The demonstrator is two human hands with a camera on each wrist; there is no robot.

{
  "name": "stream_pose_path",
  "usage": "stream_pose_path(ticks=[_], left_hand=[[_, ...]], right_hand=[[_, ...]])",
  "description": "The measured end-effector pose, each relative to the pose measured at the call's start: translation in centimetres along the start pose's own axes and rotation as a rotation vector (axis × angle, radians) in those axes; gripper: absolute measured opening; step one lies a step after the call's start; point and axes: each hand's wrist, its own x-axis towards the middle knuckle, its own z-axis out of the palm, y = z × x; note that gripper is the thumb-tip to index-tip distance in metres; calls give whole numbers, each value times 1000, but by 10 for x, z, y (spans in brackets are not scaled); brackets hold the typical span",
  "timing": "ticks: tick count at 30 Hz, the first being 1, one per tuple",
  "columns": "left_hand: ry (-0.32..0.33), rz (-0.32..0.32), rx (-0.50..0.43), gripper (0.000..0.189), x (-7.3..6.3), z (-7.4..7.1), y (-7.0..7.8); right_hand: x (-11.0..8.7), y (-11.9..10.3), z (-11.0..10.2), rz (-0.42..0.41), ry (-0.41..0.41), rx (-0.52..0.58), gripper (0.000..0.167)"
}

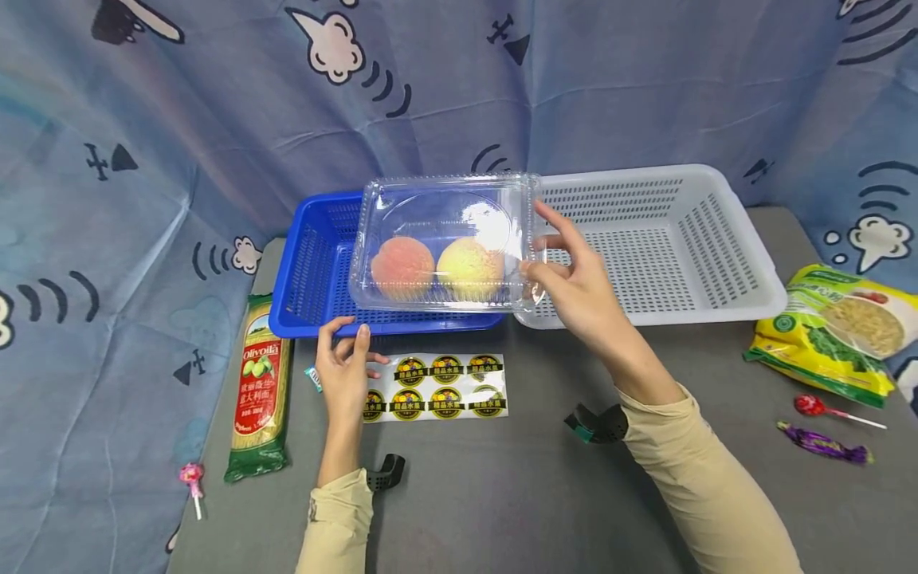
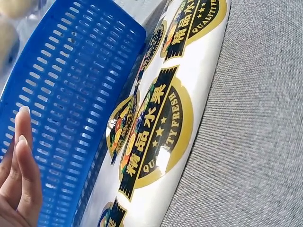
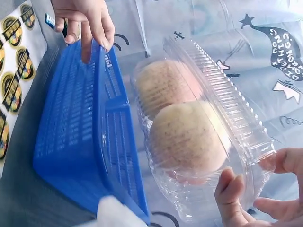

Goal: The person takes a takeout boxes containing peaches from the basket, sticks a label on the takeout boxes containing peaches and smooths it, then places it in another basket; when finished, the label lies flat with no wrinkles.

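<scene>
A clear plastic clamshell box (image 1: 437, 209) with two peaches (image 1: 469, 269) inside is held up, tilted, over the blue basket (image 1: 308, 263). My right hand (image 1: 577, 283) grips its right end between thumb and fingers. In the right wrist view, the peaches (image 3: 189, 137) lie side by side behind the clear wall. At the basket's front left, my left hand (image 1: 344, 371) has its fingertips on either side of the rim, as the right wrist view shows. A sheet of round gold-and-black fruit stickers (image 1: 445, 388) lies just in front of the basket, beside the left hand.
A white basket (image 1: 739, 239) adjoins the blue one on the right. Olivoila pasta (image 1: 260, 391) lies left, a yellow noodle bag (image 1: 832, 335) right. A red lollipop (image 1: 810, 405), a purple-wrapped candy (image 1: 825, 444) and a pink lollipop (image 1: 191, 476) lie near the edges. A patterned curtain (image 1: 445, 88) hangs behind.
</scene>
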Motion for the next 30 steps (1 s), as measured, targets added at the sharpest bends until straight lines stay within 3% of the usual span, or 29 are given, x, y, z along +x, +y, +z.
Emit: stream_pose_path(ticks=[12, 18, 23, 30], left_hand=[[9, -12, 12, 35, -1, 0, 0], [-10, -5, 21, 39, -1, -1, 1], [-11, 5, 28, 41, -2, -1, 0], [-12, 3, 25, 40, -2, -1, 0]], right_hand=[[-55, 9, -54, -11, 107, -144, 69], [-84, 22, -79, 28, 143, -192, 67], [-107, 33, -96, 47, 180, -43, 64], [-134, 46, -108, -28, 251, 186, 64]])
